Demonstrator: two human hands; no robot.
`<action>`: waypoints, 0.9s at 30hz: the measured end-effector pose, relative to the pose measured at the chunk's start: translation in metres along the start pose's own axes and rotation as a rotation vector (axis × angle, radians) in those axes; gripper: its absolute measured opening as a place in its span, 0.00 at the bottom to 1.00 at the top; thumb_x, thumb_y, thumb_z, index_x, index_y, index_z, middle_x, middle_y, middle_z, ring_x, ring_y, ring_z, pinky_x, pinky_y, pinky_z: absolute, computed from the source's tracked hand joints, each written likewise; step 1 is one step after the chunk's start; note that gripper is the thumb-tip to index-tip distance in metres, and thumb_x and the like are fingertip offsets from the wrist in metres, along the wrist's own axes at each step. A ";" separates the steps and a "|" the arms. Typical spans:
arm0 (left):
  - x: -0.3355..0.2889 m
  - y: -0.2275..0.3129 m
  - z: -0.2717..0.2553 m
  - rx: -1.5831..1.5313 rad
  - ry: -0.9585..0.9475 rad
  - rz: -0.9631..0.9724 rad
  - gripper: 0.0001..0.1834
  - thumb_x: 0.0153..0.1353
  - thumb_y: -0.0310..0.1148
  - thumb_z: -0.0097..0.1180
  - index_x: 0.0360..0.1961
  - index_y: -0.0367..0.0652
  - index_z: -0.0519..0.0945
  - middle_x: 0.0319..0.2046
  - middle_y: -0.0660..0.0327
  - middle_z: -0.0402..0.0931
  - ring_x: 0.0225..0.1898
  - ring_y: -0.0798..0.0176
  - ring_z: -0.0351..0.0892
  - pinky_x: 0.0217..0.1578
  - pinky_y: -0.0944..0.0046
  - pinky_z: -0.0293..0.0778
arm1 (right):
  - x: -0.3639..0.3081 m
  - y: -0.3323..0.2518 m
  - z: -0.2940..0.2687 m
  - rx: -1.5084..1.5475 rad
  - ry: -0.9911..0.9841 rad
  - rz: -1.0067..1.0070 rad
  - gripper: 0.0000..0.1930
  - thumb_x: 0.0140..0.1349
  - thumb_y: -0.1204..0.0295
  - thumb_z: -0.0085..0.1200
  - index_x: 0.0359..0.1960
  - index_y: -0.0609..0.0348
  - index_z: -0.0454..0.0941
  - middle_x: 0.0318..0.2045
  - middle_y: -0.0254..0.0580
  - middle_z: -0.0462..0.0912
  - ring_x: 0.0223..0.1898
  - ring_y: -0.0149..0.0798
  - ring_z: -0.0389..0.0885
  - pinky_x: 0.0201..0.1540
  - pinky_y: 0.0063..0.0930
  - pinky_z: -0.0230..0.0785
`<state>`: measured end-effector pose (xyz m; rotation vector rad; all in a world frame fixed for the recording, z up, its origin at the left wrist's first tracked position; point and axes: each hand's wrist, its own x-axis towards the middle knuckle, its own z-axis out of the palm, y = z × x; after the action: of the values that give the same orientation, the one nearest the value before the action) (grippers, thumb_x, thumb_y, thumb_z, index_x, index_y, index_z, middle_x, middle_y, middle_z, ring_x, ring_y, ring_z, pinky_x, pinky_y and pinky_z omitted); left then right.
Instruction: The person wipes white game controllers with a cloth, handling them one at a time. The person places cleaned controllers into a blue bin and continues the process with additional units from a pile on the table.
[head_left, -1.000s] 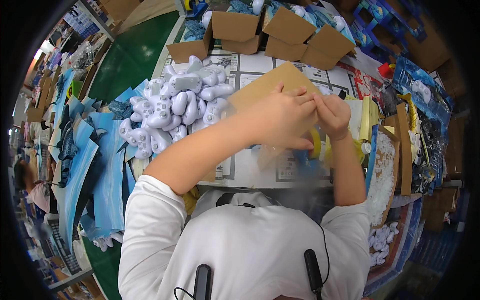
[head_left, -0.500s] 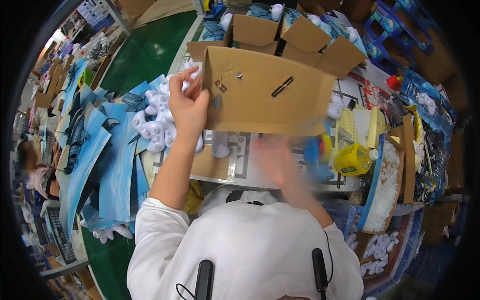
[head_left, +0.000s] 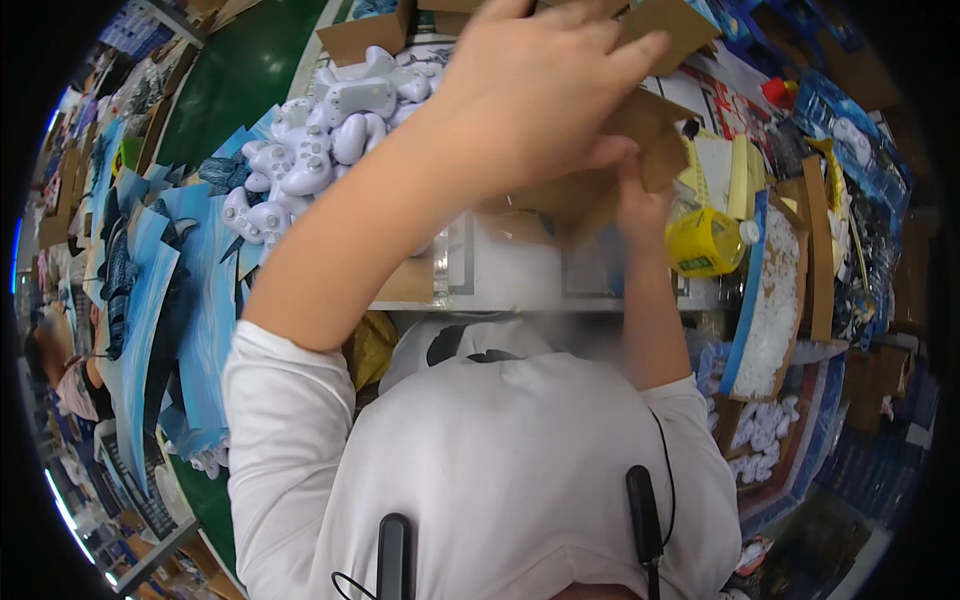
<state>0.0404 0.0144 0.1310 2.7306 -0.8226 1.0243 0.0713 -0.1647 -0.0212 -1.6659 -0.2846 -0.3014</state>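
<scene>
I note the left hand [head_left: 535, 100] spread wide over a cardboard box [head_left: 660, 135] above the table [head_left: 515, 265], the right hand [head_left: 643, 200] beside it, grip unclear, and judge this box unfinished, with game controllers [head_left: 310, 160] lying loose leftward.

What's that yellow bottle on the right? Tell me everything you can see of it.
The yellow bottle looks like shiny plastic, with a pale cap on and green print low on its side. It lies on its side on the worktable, cap toward the picture's right. The right hand is close by, not gripping it. Whether liquid or plastic gives the colour is unclear.
</scene>
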 end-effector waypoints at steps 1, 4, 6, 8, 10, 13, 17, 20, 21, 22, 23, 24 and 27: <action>0.009 0.006 0.008 -0.068 -0.254 -0.033 0.36 0.41 0.48 0.62 0.52 0.46 0.68 0.39 0.58 0.74 0.41 0.60 0.73 0.42 0.58 0.65 | -0.004 0.003 0.001 -0.085 -0.034 -0.033 0.20 0.60 0.58 0.48 0.41 0.66 0.72 0.37 0.44 0.77 0.39 0.34 0.74 0.43 0.25 0.65; 0.020 0.025 0.030 -0.135 -0.684 -0.045 0.32 0.46 0.48 0.57 0.50 0.41 0.69 0.36 0.54 0.75 0.37 0.52 0.74 0.39 0.55 0.68 | -0.016 0.018 -0.001 -0.192 0.031 -0.011 0.20 0.59 0.56 0.48 0.40 0.63 0.72 0.35 0.46 0.77 0.37 0.35 0.75 0.40 0.26 0.65; -0.005 0.050 0.058 -0.012 -0.523 0.038 0.29 0.47 0.47 0.54 0.48 0.41 0.71 0.35 0.53 0.74 0.34 0.52 0.75 0.35 0.55 0.70 | -0.025 0.038 -0.007 -0.208 0.056 0.023 0.19 0.57 0.59 0.49 0.43 0.62 0.68 0.36 0.45 0.76 0.36 0.40 0.76 0.38 0.30 0.67; -0.027 0.055 0.083 0.152 -0.100 0.077 0.27 0.46 0.46 0.54 0.46 0.41 0.72 0.34 0.53 0.74 0.33 0.54 0.74 0.34 0.56 0.71 | -0.024 0.016 -0.013 -0.442 -0.062 -0.102 0.20 0.56 0.62 0.49 0.46 0.61 0.66 0.37 0.45 0.76 0.36 0.41 0.76 0.39 0.31 0.67; -0.030 0.052 0.093 0.157 0.155 0.103 0.26 0.45 0.45 0.55 0.44 0.41 0.73 0.34 0.53 0.74 0.32 0.56 0.74 0.34 0.59 0.71 | -0.027 0.020 -0.026 -0.444 -0.104 -0.229 0.24 0.56 0.65 0.49 0.52 0.61 0.60 0.37 0.47 0.76 0.36 0.42 0.76 0.40 0.32 0.67; -0.038 0.050 0.088 0.140 0.158 0.104 0.25 0.44 0.43 0.57 0.43 0.42 0.73 0.35 0.54 0.74 0.32 0.56 0.73 0.35 0.61 0.71 | -0.035 0.003 -0.060 -0.417 0.007 -0.181 0.20 0.56 0.67 0.50 0.49 0.62 0.66 0.34 0.49 0.76 0.35 0.44 0.76 0.40 0.31 0.67; -0.040 0.052 0.083 0.058 0.183 0.098 0.22 0.44 0.36 0.57 0.43 0.41 0.73 0.35 0.55 0.74 0.31 0.58 0.72 0.34 0.63 0.70 | -0.067 0.026 -0.147 -0.782 -0.042 0.282 0.08 0.53 0.70 0.54 0.30 0.63 0.77 0.28 0.46 0.75 0.31 0.43 0.74 0.37 0.31 0.66; -0.043 0.049 0.083 0.104 0.180 0.129 0.23 0.42 0.32 0.55 0.43 0.41 0.73 0.36 0.55 0.74 0.31 0.58 0.72 0.34 0.64 0.70 | -0.091 0.019 -0.108 -0.767 0.062 -0.159 0.06 0.51 0.73 0.54 0.29 0.60 0.77 0.27 0.46 0.75 0.30 0.43 0.74 0.36 0.31 0.66; -0.043 0.049 0.084 0.099 0.169 0.129 0.23 0.42 0.31 0.54 0.43 0.41 0.73 0.36 0.55 0.74 0.31 0.59 0.72 0.34 0.64 0.70 | -0.105 0.017 -0.087 -0.683 -0.111 -0.204 0.04 0.49 0.75 0.53 0.28 0.59 0.77 0.27 0.46 0.76 0.32 0.45 0.75 0.37 0.32 0.67; -0.043 0.049 0.083 0.100 0.156 0.136 0.23 0.41 0.30 0.54 0.44 0.41 0.73 0.36 0.56 0.74 0.31 0.59 0.72 0.34 0.64 0.70 | -0.115 0.025 -0.064 -0.581 -0.379 -0.291 0.07 0.48 0.76 0.52 0.31 0.59 0.76 0.30 0.47 0.76 0.37 0.48 0.75 0.41 0.35 0.67; -0.042 0.049 0.083 0.098 0.146 0.142 0.23 0.40 0.29 0.53 0.44 0.41 0.73 0.36 0.56 0.74 0.31 0.59 0.72 0.35 0.64 0.70 | -0.118 0.033 -0.032 -0.516 -0.554 -0.183 0.11 0.49 0.73 0.54 0.35 0.60 0.75 0.35 0.49 0.75 0.42 0.51 0.72 0.46 0.38 0.65; -0.041 0.050 0.083 0.085 0.151 0.141 0.24 0.40 0.29 0.53 0.44 0.41 0.73 0.36 0.56 0.74 0.31 0.59 0.72 0.34 0.64 0.70 | -0.129 0.061 -0.002 -0.547 -0.577 -0.164 0.15 0.50 0.67 0.56 0.39 0.60 0.74 0.40 0.49 0.74 0.47 0.51 0.69 0.50 0.38 0.60; -0.043 0.048 0.082 0.079 0.149 0.128 0.24 0.39 0.29 0.53 0.44 0.41 0.73 0.36 0.57 0.74 0.31 0.59 0.72 0.34 0.64 0.69 | -0.118 0.066 0.043 -0.687 -0.726 -0.087 0.20 0.50 0.62 0.56 0.43 0.59 0.73 0.44 0.49 0.73 0.49 0.50 0.67 0.54 0.36 0.56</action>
<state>0.0355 -0.0302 0.0364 2.6527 -0.9614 1.2942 -0.0137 -0.1309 -0.1296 -2.4105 -0.8689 0.1895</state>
